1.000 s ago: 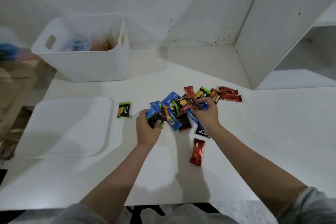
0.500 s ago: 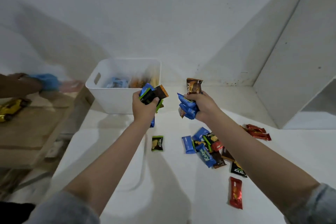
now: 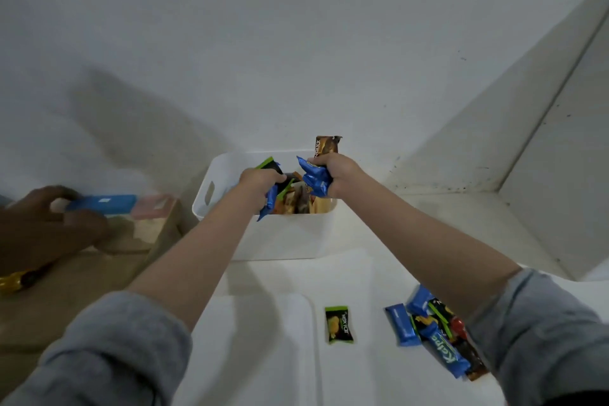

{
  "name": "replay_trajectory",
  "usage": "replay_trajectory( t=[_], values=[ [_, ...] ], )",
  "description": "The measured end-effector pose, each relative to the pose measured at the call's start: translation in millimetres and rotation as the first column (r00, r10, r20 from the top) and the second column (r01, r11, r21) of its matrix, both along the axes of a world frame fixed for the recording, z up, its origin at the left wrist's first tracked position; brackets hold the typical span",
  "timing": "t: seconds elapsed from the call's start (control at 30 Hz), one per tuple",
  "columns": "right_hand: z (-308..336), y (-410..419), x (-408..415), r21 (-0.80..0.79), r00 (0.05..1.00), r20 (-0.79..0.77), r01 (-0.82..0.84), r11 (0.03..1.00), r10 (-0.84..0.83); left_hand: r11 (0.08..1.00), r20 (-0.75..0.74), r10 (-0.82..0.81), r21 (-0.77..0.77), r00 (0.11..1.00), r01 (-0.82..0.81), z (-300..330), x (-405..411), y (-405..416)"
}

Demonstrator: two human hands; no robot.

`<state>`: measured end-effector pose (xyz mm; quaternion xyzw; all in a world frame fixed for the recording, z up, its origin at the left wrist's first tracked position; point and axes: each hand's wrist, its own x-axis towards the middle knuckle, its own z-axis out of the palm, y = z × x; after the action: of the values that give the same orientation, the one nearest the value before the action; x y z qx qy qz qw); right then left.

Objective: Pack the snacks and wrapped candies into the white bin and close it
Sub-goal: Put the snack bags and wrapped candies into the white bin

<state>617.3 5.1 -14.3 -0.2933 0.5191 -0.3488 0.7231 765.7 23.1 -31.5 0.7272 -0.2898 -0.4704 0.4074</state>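
Note:
The white bin (image 3: pixel 283 237) stands open at the back of the white table, with several wrapped snacks inside. Over its opening my left hand (image 3: pixel 260 181) grips a bunch of blue, green and black snack packets (image 3: pixel 273 194). My right hand (image 3: pixel 333 171) grips blue packets and a brown one (image 3: pixel 316 175) above the bin's right side. The flat white lid (image 3: pixel 257 349) lies on the table in front of the bin. A green-edged candy (image 3: pixel 338 325) lies alone beside the lid. A pile of loose snacks (image 3: pixel 428 336) lies at the right, partly hidden by my right sleeve.
Another person's hand (image 3: pixel 43 227) is at the left over a wooden surface (image 3: pixel 75 290), by a blue box (image 3: pixel 102 204) and a pink one (image 3: pixel 153 208). A white cabinet side (image 3: pixel 560 155) rises at the right. The wall is close behind the bin.
Both hands have carried their handfuls of snacks from in front of the bin to over its opening. The view has tilted up and closer to the bin.

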Motion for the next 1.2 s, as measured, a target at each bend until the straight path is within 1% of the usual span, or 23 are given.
replay_trajectory(
  t=[0.1, 0.2, 0.27, 0.4, 0.5, 0.57, 0.63, 0.73, 0.83, 0.9, 0.97, 1.07, 1.13, 1.2],
  values=[
    [-14.8, -16.5, 16.3, 0.036, 0.997, -0.071, 0.040, 0.999, -0.037, 0.986, 0.043, -0.123, 0.122, 0.991, 0.117, -6.1, 3.0, -19.4],
    [-35.8, -32.7, 24.6, 0.052, 0.981, -0.157, 0.126, 0.991, -0.116, 0.952, 0.050, -0.260, 0.180, 0.964, 0.247, -11.4, 5.0, -32.7],
    [-49.0, -38.7, 27.7, 0.045, 0.963, -0.215, 0.176, 0.983, -0.163, 0.947, 0.000, -0.244, 0.213, 0.970, 0.239, -15.3, 5.5, -37.3],
    [-68.3, -41.9, 30.1, 0.024, 0.936, -0.283, 0.225, 0.974, -0.209, 0.944, -0.122, -0.131, 0.288, 0.984, 0.162, -15.7, 7.8, -41.3],
    [-69.0, -39.5, 28.0, -0.008, 0.938, -0.302, 0.178, 0.984, -0.172, 0.955, -0.169, -0.127, 0.245, 0.977, 0.167, -11.0, 7.2, -39.3],
    [-67.0, -39.3, 24.4, -0.002, 0.938, -0.313, 0.157, 0.988, -0.150, 0.962, -0.219, -0.111, 0.222, 0.969, 0.161, -14.3, 3.5, -38.8],
    [-62.9, -37.2, 20.1, 0.008, 0.946, -0.292, 0.152, 0.988, -0.143, 0.977, -0.260, -0.045, 0.190, 0.965, 0.097, -19.4, -1.3, -34.5],
    [-61.0, -32.3, 12.6, -0.019, 0.943, -0.296, 0.153, 0.988, -0.151, 0.997, -0.200, 0.037, 0.071, 0.979, -0.023, -31.1, -6.7, -27.1],
    [-58.6, -22.1, 3.0, -0.079, 0.925, -0.278, 0.247, 0.966, -0.260, 0.994, -0.089, 0.089, -0.050, 0.992, -0.094, -39.9, -15.0, -10.1],
    [-62.5, -14.1, -8.4, -0.137, 0.908, -0.249, 0.311, 0.940, -0.337, 0.980, 0.003, 0.116, -0.165, 0.993, -0.114, -45.2, -25.8, 9.8],
    [-68.7, 1.0, -22.5, -0.197, 0.882, -0.245, 0.360, 0.912, -0.401, 0.962, 0.094, 0.146, -0.246, 0.985, -0.119, -55.0, -37.0, 32.6],
    [-87.3, 39.6, -53.0, -0.232, 0.838, -0.304, 0.396, 0.888, -0.454, 0.953, 0.175, 0.093, -0.300, 0.980, -0.037, -78.9, -57.3, 65.6],
    [-107.1, 70.9, -77.2, -0.252, 0.822, -0.362, 0.369, 0.895, -0.440, 0.962, 0.213, 0.006, -0.268, 0.977, 0.052, -100.7, -72.8, 85.2],
    [-131.3, 104.6, -101.9, -0.247, 0.799, -0.435, 0.338, 0.908, -0.416, 0.967, 0.237, -0.108, -0.202, 0.965, 0.158, -125.4, -89.2, 103.3]
  ],
)
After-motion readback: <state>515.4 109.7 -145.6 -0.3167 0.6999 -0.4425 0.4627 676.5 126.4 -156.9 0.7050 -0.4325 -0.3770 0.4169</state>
